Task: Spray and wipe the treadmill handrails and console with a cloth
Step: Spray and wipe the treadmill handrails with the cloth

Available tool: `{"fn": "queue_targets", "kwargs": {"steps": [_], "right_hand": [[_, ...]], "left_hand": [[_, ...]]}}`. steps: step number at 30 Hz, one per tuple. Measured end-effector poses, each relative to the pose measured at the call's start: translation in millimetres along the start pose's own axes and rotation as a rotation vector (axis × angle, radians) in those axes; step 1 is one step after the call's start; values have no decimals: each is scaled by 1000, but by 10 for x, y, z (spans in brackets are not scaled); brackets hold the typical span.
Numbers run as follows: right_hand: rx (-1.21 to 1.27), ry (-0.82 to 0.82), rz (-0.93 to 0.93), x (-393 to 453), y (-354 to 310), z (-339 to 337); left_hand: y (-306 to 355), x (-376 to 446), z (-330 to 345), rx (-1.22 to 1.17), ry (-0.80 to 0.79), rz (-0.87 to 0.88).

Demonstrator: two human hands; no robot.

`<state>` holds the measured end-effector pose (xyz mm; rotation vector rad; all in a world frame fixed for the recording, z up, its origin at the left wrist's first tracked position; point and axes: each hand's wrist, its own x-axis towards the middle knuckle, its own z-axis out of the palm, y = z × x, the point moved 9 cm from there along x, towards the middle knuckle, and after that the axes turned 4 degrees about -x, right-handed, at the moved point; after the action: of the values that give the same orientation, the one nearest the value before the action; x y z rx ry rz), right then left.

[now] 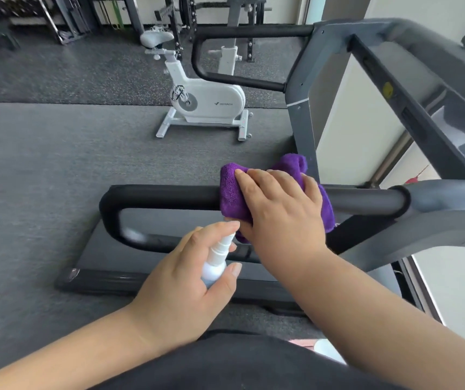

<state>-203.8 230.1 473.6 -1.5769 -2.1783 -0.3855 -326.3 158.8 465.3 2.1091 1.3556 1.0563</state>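
A purple cloth [232, 192] is draped over the near black handrail [164, 196] of the treadmill. My right hand [279, 209] lies on top of the cloth with its fingers wrapped over the rail, gripping cloth and rail together. Just below it, my left hand [186, 280] grips a small white spray bottle [216, 260], nozzle up and the index finger resting on its top. The far handrail [242, 31] runs across the upper middle. The grey console frame [422, 88] rises at the right; its panel is mostly cut off.
The treadmill deck [107, 257] lies below the near rail. A white exercise bike [206, 99] stands on the dark floor beyond. Weight racks line the back wall. A pale wall or window panel [358, 130] sits behind the treadmill uprights.
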Motion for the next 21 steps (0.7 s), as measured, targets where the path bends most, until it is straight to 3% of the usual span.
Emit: {"fn": "queue_targets", "kwargs": {"steps": [8, 21], "right_hand": [[-80, -5, -137, 287, -912, 275], [-263, -217, -335, 646, -2314, 709]], "left_hand": [[-328, -174, -451, 15, 28, -52], [-1113, -564, -1371, -76, 99, -107]]}}
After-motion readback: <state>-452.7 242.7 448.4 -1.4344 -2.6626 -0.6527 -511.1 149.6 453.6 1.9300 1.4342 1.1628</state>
